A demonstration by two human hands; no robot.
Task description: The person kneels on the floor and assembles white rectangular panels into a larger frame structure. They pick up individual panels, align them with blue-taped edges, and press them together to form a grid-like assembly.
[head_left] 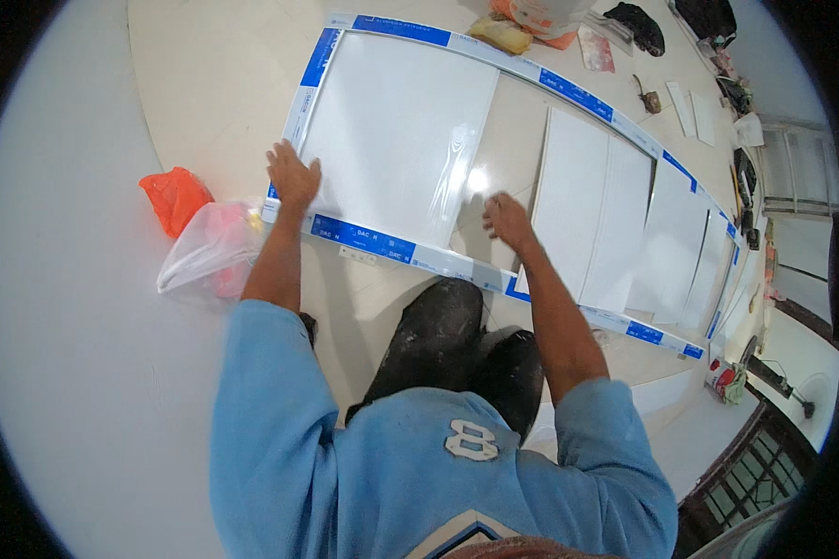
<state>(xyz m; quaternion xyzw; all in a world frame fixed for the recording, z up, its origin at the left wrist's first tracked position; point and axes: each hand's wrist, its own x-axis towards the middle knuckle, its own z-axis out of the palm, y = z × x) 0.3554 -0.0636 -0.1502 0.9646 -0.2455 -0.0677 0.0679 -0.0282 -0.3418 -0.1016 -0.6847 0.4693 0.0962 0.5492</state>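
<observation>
A long rectangular frame (450,259) with white edges and blue protective film lies flat on the floor in front of me. Against its left end rests my left hand (294,177), fingers spread, near the edge of a large white panel (391,121) set inside. My right hand (508,222) is curled over the gap between that panel and a narrower white panel (573,205). Whatever its fingers may hold is hidden. Farther right in the frame lie another white panel (667,238) and a strip-like panel (704,270), with gaps between them.
To my left sit an orange plastic bag (177,198) and a whitish one (213,252) beside the wall (65,307). Beyond the frame are a yellowish bag (501,34), a white bucket (545,14), white offcuts (690,114) and dark items. A fan (816,396) stands at far right.
</observation>
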